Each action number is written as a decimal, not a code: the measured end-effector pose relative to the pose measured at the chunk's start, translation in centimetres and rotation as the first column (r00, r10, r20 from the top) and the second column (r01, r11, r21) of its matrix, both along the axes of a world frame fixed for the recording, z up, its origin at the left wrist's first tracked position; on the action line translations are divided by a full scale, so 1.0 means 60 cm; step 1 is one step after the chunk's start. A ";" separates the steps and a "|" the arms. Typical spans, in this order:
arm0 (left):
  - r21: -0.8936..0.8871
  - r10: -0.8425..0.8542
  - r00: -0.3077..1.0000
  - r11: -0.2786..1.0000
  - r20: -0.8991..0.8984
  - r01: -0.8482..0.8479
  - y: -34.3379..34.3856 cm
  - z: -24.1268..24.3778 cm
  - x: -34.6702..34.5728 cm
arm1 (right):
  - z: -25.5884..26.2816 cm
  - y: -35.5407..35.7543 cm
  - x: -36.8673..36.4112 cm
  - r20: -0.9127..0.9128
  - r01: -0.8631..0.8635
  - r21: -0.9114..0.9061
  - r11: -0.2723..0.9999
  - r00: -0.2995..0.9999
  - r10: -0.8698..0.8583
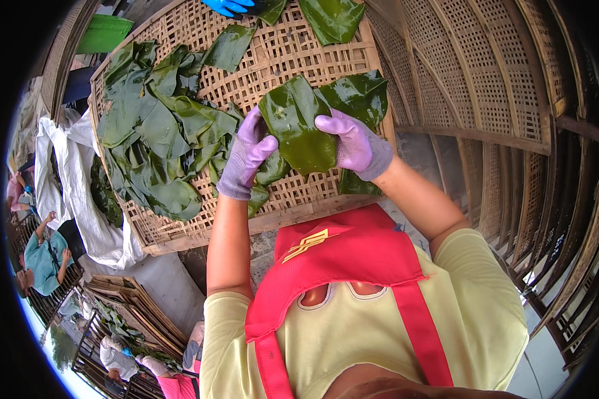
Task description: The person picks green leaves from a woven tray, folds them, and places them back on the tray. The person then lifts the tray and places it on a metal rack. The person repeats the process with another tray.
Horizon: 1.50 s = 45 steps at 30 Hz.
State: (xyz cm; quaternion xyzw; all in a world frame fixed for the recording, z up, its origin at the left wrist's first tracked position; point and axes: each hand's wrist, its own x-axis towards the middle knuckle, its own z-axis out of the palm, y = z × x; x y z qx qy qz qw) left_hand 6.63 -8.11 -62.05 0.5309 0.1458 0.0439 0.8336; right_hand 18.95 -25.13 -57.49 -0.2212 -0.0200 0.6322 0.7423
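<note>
A glossy, wet green leafy sheet (302,129) is held up over a woven bamboo rack (279,47). My right hand (352,142), in a lilac-coated glove with a grey cuff, pinches its right edge, thumb on top and fingers mostly hidden behind. At the left edge is my left hand (247,152) in a matching glove; its fingertips pass behind the sheet and its thumb lies by the edge. Another dark green sheet (362,97) lies on the rack just beyond my right hand. A large overlapping heap of green sheets (154,134) covers the rack's left part.
A blue-gloved hand (228,6) of another person reaches over the rack's far edge. More woven racks (479,75) stand at the right. White sacking (75,184) with green sheets hangs beside the left edge. Stacked racks (135,304) and other people (47,254) are at lower left.
</note>
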 end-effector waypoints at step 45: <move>0.897 0.337 0.942 0.413 0.011 -0.158 -0.001 -0.102 -0.026 | -0.172 -0.017 0.204 0.693 0.721 -0.007 0.693 -0.496 0.523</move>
